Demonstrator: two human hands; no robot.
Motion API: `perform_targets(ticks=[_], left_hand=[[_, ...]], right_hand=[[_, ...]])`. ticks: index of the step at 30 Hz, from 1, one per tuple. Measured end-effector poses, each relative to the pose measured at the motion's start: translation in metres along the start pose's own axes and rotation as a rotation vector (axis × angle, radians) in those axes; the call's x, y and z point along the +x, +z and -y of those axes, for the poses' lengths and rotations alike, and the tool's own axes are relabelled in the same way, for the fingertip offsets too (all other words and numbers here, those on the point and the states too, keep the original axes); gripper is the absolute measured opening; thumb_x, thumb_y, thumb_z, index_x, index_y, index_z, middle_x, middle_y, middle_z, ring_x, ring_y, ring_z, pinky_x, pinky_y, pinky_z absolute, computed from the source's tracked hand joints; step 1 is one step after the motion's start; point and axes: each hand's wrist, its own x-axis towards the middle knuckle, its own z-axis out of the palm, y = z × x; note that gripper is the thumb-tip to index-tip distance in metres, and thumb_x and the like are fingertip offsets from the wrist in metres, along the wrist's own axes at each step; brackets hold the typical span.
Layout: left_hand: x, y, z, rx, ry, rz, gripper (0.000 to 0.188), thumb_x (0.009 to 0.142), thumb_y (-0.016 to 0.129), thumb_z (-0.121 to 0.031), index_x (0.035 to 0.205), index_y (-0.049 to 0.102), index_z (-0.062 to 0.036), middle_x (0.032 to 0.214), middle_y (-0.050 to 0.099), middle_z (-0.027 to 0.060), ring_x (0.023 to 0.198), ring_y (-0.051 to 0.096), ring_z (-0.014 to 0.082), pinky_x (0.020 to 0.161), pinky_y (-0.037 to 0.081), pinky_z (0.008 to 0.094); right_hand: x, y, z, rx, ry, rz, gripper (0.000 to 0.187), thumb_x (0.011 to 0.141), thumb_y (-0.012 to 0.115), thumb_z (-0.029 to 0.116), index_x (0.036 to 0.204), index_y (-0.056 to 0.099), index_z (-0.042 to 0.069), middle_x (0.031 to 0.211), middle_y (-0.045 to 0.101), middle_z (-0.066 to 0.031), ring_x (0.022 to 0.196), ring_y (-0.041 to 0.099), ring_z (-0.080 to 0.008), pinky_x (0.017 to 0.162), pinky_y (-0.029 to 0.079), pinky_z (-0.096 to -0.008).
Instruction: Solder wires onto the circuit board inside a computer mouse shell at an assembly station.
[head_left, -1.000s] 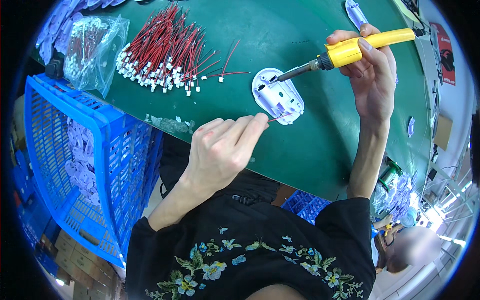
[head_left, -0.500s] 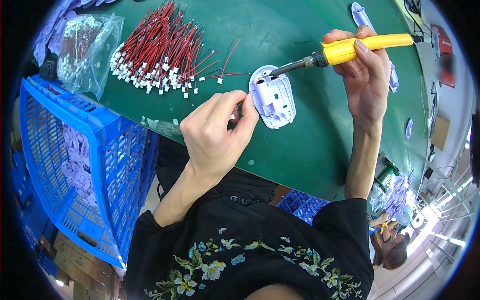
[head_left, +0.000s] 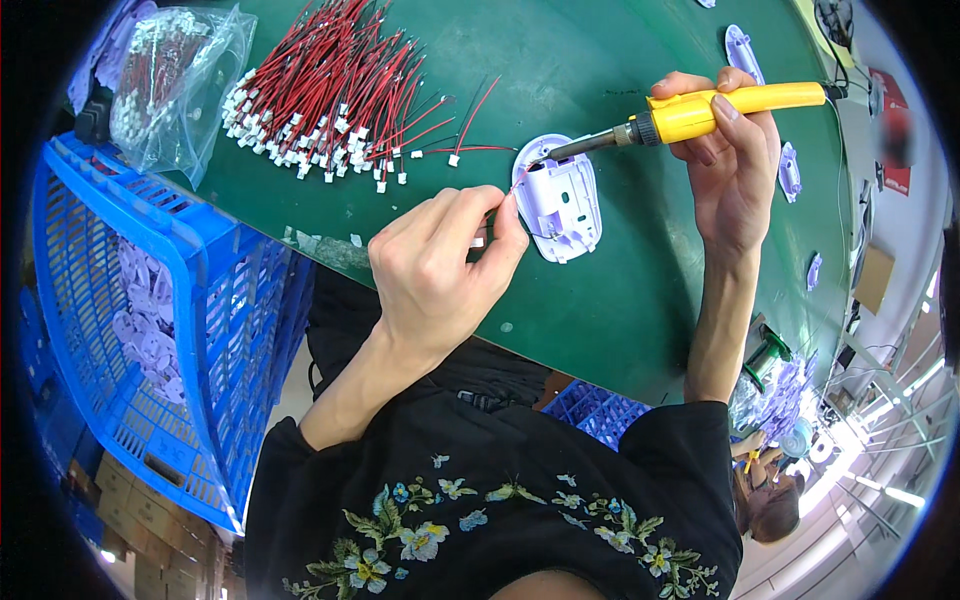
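Note:
A pale lilac plastic shell (head_left: 568, 215), rounded and hollow side up, lies on the green tabletop (head_left: 610, 310). My right hand (head_left: 735, 185) grips a yellow-handled soldering iron (head_left: 740, 102); its tip rests at or just above the shell's far end. Between thumb and forefinger, my left hand (head_left: 440, 262) pinches a thin red wire (head_left: 519, 181) beside the shell's left edge. The wire runs up toward the iron's tip. Below those fingers a small white connector (head_left: 478, 242) peeks out, mostly hidden. Whether the wire's end touches metal is too small to tell.
Left of the shell lies a heap of red-and-black wires (head_left: 330, 85) with white connectors, near a clear bag (head_left: 165, 110) of more. A blue crate (head_left: 195, 250) holding lilac parts stands at the table's left edge. Right, lilac pieces (head_left: 789, 172) and a green spool (head_left: 768, 358) sit near a co-worker (head_left: 775, 510).
The whole view has shifted slightly. The red wire in my left fingers now shows along the shell's left edge, reaching toward the iron's tip. Both hands keep their grips.

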Motion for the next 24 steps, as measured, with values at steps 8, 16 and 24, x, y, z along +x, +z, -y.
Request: perform_targets(ticks=[8,16,24], left_hand=[[-0.0023,0.0013,0.0017,-0.004,0.003,-0.004,0.008,0.083,0.077,0.004,0.085,0.069,0.0024,0.068,0.064,0.0050,0.053,0.057,0.0096,0.048,0.043,0.0254],[-0.0007,0.0012,0.0003,-0.007,0.010,-0.001,0.009,0.083,0.077,0.003,0.085,0.069,0.0014,0.067,0.063,0.0042,0.052,0.055,0.0091,0.046,0.040,0.0252],[-0.0004,0.0010,0.0000,0.009,0.014,-0.020,0.010,0.083,0.078,0.002,0.084,0.068,-0.0004,0.062,0.059,0.0025,0.049,0.052,0.0079,0.044,0.035,0.0253]], right_hand=[[-0.0004,-0.0004,-0.0009,0.003,-0.018,0.033,0.022,0.097,0.061,0.015,0.117,0.051,0.011,0.109,0.073,-0.0257,0.062,0.043,-0.0044,0.062,0.043,-0.0228],[-0.0026,0.0002,0.0038,-0.011,-0.021,0.024,0.023,0.097,0.062,0.014,0.117,0.051,0.011,0.108,0.073,-0.0250,0.064,0.045,-0.0044,0.062,0.043,-0.0218],[-0.0027,-0.0004,0.0044,0.012,-0.027,0.048,0.024,0.096,0.063,0.013,0.117,0.051,0.012,0.107,0.074,-0.0233,0.063,0.044,-0.0040,0.063,0.043,-0.0209]])
